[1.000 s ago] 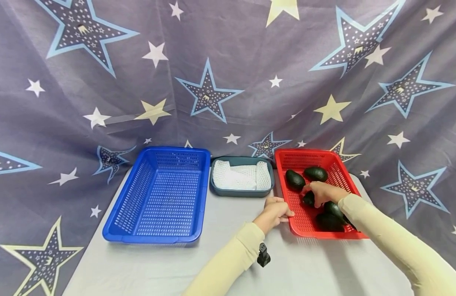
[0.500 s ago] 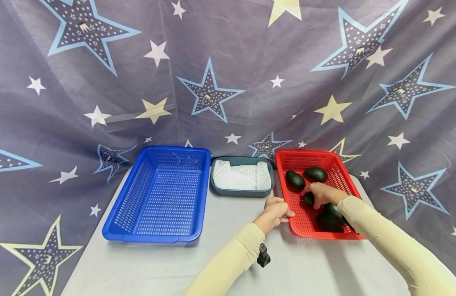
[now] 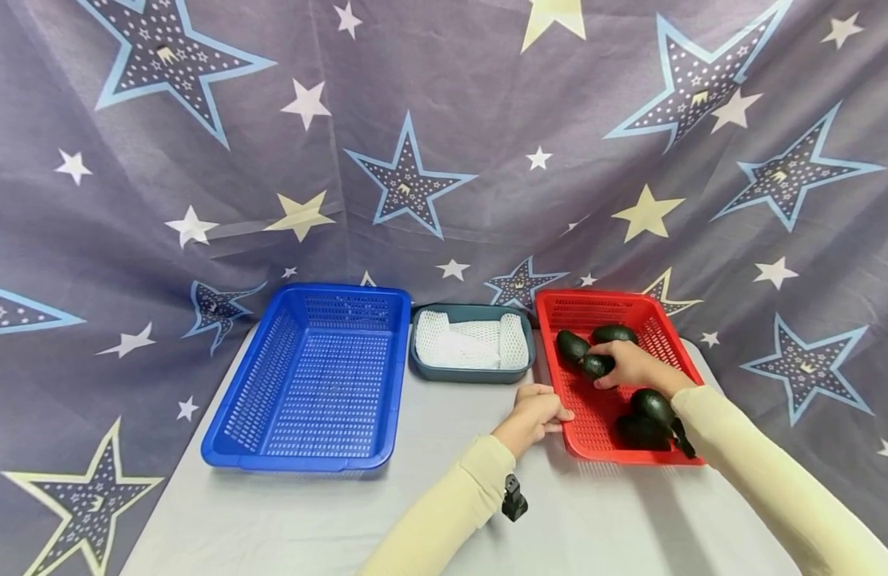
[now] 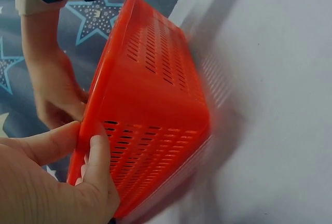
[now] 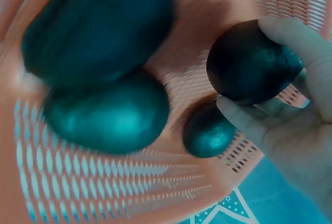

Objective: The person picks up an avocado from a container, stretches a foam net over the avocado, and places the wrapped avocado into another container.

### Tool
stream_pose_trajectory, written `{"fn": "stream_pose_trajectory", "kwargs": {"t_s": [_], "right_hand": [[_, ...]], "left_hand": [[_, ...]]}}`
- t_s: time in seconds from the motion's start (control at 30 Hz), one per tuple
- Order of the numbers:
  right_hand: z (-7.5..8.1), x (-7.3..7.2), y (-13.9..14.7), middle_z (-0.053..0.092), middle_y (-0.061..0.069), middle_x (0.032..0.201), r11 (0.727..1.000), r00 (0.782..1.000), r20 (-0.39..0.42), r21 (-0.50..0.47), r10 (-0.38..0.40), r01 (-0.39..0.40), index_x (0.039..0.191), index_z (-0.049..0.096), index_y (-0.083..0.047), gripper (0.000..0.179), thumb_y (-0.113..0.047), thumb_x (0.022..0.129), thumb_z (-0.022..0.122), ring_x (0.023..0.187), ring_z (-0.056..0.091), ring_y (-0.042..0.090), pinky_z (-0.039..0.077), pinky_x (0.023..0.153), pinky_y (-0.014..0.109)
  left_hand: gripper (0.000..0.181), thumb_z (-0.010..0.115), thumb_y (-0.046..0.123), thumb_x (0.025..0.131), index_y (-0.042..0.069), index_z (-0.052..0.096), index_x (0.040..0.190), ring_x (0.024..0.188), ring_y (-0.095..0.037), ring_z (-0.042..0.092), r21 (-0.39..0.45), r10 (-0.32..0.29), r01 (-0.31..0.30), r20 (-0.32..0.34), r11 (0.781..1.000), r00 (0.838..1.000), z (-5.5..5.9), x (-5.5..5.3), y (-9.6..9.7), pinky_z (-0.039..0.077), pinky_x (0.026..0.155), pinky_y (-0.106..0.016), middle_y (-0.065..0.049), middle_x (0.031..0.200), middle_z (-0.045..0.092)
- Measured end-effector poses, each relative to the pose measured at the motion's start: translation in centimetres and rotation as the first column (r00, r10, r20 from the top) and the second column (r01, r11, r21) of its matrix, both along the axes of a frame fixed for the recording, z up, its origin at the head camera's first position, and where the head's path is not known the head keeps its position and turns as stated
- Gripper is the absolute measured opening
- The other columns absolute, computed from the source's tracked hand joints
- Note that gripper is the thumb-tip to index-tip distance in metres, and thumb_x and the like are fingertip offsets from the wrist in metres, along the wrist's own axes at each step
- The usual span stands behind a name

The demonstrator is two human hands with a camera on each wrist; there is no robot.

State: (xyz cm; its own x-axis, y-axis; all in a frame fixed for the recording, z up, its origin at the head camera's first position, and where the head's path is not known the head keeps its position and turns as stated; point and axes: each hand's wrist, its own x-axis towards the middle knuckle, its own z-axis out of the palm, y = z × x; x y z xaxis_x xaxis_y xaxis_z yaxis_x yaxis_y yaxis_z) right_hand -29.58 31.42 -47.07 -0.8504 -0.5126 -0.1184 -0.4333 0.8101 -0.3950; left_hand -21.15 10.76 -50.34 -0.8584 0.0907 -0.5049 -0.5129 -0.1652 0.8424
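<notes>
My right hand (image 3: 634, 365) grips a dark green avocado (image 3: 598, 366) inside the red basket (image 3: 591, 454). In the right wrist view, thumb and fingers wrap the held avocado (image 5: 249, 66) from the side. Behind it lie two more avocados, one at the left wall (image 3: 570, 346) and one farther back (image 3: 614, 333). Toward the basket's near right, an avocado (image 3: 653, 406) overlaps another avocado (image 3: 640, 433). My left hand (image 3: 536, 414) pinches the basket's left rim near the front corner; the left wrist view shows the thumb (image 4: 97, 156) on the outer wall.
A blue perforated basket (image 3: 300, 464) stands at the left of the white table (image 3: 444, 448). Between the baskets, a dark teal tray (image 3: 473, 375) holds white foam netting (image 3: 473, 344). A star-patterned curtain (image 3: 444, 160) hangs behind.
My right hand has moved away from me, toward the back of the red basket, with the gripped avocado. The near avocados show more fully. My left hand stays on the rim.
</notes>
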Motion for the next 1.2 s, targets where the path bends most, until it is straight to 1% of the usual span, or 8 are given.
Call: {"fn": "stream_pose_trajectory", "kwargs": {"t_s": [0.1, 0.2, 0.33, 0.57, 0.73, 0.83, 0.97, 1.2], "right_hand": [[0.8, 0.5, -0.2, 0.072, 0.022, 0.113, 0.986, 0.997, -0.028, -0.152, -0.067, 0.062, 0.125, 0.067, 0.003, 0.053, -0.015, 0.079, 0.087, 0.098, 0.065, 0.030, 0.055, 0.087, 0.045], [1.3, 1.4, -0.6, 0.072, 0.020, 0.116, 0.942, 0.991, 0.015, -0.310, -0.133, 0.131, 0.132, 0.064, -0.001, 0.054, -0.016, 0.085, 0.084, 0.097, 0.066, 0.020, 0.056, 0.085, 0.031], [2.0, 2.8, -1.5, 0.068, 0.020, 0.125, 0.824, 0.973, 0.153, -0.519, -0.172, 0.227, 0.139, 0.058, -0.003, 0.054, -0.016, 0.090, 0.078, 0.099, 0.066, 0.005, 0.057, 0.083, 0.021], [3.0, 5.1, -3.6, 0.067, -0.008, 0.116, 0.589, 0.920, 0.363, -0.714, -0.151, 0.378, 0.144, 0.048, 0.000, 0.053, -0.012, 0.097, 0.069, 0.103, 0.067, 0.004, 0.061, 0.084, 0.028], [3.2, 6.4, -4.8, 0.066, -0.006, 0.121, 0.479, 0.905, 0.419, -0.782, -0.068, 0.398, 0.146, 0.044, -0.005, 0.048, -0.010, 0.101, 0.062, 0.106, 0.069, 0.006, 0.060, 0.089, 0.030], [3.1, 6.9, -5.7, 0.064, -0.002, 0.123, 0.425, 0.902, 0.432, -0.813, -0.018, 0.398, 0.143, 0.046, -0.007, 0.042, -0.008, 0.103, 0.059, 0.108, 0.069, 0.008, 0.059, 0.092, 0.032], [3.0, 7.4, -6.9, 0.061, 0.000, 0.126, 0.397, 0.896, 0.444, -0.827, 0.023, 0.399, 0.141, 0.045, -0.010, 0.039, -0.009, 0.104, 0.056, 0.111, 0.068, 0.009, 0.058, 0.096, 0.030], [2.6, 8.2, -9.2, 0.054, 0.002, 0.136, 0.423, 0.890, 0.453, -0.818, 0.058, 0.389, 0.150, 0.037, -0.006, 0.049, -0.012, 0.105, 0.056, 0.119, 0.063, 0.006, 0.056, 0.097, 0.025]], "left_hand": [[0.048, 0.066, -0.023, 0.074, -0.003, 0.060, 0.116, 0.080, -0.025, 0.075, 0.018, -0.002, 0.003, -0.004, 1.000, 1.000, -0.2, 0.0, 0.0, 0.063, 0.078, -0.042, -0.030, 0.110, 0.071], [0.049, 0.067, -0.022, 0.074, -0.002, 0.061, 0.119, 0.081, -0.026, 0.076, 0.028, -0.006, 0.007, -0.012, 1.000, 1.000, -0.5, 0.0, -0.2, 0.063, 0.077, -0.041, -0.026, 0.106, 0.072], [0.047, 0.070, -0.021, 0.075, -0.002, 0.062, 0.118, 0.081, -0.025, 0.076, 0.044, -0.028, 0.029, -0.039, 0.999, 0.999, -1.0, 0.0, -0.4, 0.064, 0.075, -0.040, -0.020, 0.097, 0.073], [0.040, 0.074, -0.018, 0.076, -0.003, 0.064, 0.112, 0.080, -0.023, 0.076, 0.071, -0.069, 0.074, -0.078, 0.995, 0.995, -1.5, -0.1, -1.1, 0.063, 0.076, -0.036, -0.018, 0.094, 0.075], [0.035, 0.079, -0.009, 0.076, -0.005, 0.066, 0.109, 0.075, -0.015, 0.068, 0.007, -0.021, 0.023, -0.175, 1.000, 0.984, -1.2, 0.1, -1.7, 0.059, 0.070, -0.026, -0.012, 0.094, 0.071], [0.033, 0.074, -0.001, 0.082, -0.007, 0.065, 0.114, 0.076, -0.011, 0.061, -0.025, 0.029, -0.036, -0.235, 0.999, 0.971, -0.5, 0.0, -2.5, 0.056, 0.070, -0.024, -0.011, 0.096, 0.070], [0.035, 0.059, 0.009, 0.097, -0.010, 0.060, 0.127, 0.087, -0.018, 0.068, 0.083, 0.042, -0.025, -0.214, 0.996, 0.976, 1.3, -0.5, -4.4, 0.060, 0.091, -0.039, -0.024, 0.109, 0.071], [0.046, 0.045, 0.030, 0.110, -0.004, 0.051, 0.141, 0.116, -0.039, 0.068, 0.237, -0.099, 0.143, -0.186, 0.961, 0.978, 3.5, -0.9, -8.1, 0.054, 0.101, -0.049, -0.033, 0.129, 0.064]]}}
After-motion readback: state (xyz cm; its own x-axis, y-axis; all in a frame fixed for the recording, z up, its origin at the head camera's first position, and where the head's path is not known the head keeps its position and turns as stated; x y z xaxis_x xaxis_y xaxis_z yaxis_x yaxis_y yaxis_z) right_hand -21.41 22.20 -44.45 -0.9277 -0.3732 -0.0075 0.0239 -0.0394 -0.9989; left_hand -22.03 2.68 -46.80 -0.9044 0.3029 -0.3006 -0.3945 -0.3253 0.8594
